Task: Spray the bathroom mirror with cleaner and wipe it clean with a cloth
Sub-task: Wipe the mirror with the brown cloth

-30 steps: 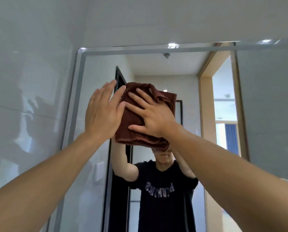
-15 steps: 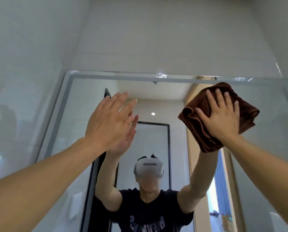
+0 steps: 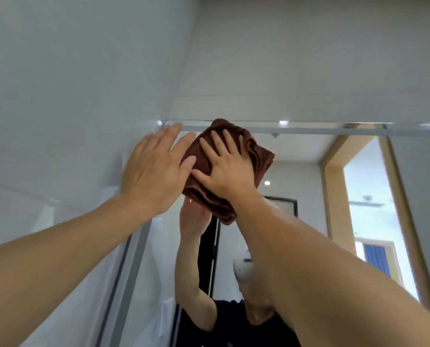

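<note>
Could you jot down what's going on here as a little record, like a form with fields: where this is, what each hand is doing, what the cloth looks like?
place: tiled bathroom wall with a framed mirror
cloth: brown cloth, folded and bunched, at the mirror's top left corner
right hand: flat, fingers spread, presses the cloth against the glass
left hand: open, fingers straight, beside the cloth at the mirror's left edge
spray bottle: not in view
in the mirror: the person's raised arms and a doorway
</note>
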`<state>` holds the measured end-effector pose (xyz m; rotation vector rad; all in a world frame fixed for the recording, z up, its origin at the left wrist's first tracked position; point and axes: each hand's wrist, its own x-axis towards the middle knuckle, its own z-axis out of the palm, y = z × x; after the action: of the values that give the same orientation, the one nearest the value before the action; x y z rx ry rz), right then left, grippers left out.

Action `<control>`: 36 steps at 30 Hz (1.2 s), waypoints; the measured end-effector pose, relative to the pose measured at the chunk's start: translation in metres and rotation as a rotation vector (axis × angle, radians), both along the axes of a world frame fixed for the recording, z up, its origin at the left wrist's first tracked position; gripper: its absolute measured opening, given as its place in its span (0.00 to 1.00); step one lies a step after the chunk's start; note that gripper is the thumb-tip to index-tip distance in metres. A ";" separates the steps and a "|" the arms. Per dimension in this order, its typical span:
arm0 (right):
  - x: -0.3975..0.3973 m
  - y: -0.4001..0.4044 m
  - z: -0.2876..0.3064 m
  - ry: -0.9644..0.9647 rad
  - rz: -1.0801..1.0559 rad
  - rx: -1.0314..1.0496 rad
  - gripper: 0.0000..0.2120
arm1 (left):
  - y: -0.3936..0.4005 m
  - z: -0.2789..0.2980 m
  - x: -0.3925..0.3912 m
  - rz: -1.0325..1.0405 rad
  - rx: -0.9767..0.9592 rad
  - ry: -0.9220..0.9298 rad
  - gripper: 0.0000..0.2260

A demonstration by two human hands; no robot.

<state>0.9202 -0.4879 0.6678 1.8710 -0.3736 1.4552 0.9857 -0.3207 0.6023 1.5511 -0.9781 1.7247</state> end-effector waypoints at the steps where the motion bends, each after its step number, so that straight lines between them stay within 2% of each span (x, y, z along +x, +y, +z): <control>1: 0.010 0.004 -0.003 0.020 0.022 0.011 0.38 | 0.002 -0.002 0.002 -0.002 -0.007 0.015 0.27; 5: 0.010 0.003 -0.002 0.030 0.012 -0.006 0.38 | -0.004 -0.012 0.008 0.010 -0.006 0.068 0.25; 11: -0.039 -0.023 0.001 0.062 0.015 -0.057 0.37 | -0.038 0.002 -0.011 0.002 -0.004 0.117 0.22; 16: -0.114 -0.068 0.017 0.026 -0.038 -0.021 0.37 | -0.078 0.012 -0.042 -0.038 -0.007 0.176 0.22; 22: -0.246 -0.145 0.017 -0.095 -0.112 0.014 0.37 | -0.132 0.021 -0.091 -0.154 -0.053 0.169 0.21; 29: -0.379 -0.220 0.006 -0.264 -0.206 0.134 0.39 | -0.197 0.020 -0.169 -0.195 0.108 -0.048 0.27; 36: -0.468 -0.271 -0.014 -0.409 -0.242 0.259 0.40 | -0.234 0.034 -0.248 -0.233 0.179 -0.147 0.29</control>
<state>0.4526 -0.7587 0.6543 1.6371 -0.9912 1.6755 0.7378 -0.5548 0.6367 1.3687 -1.3634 1.6393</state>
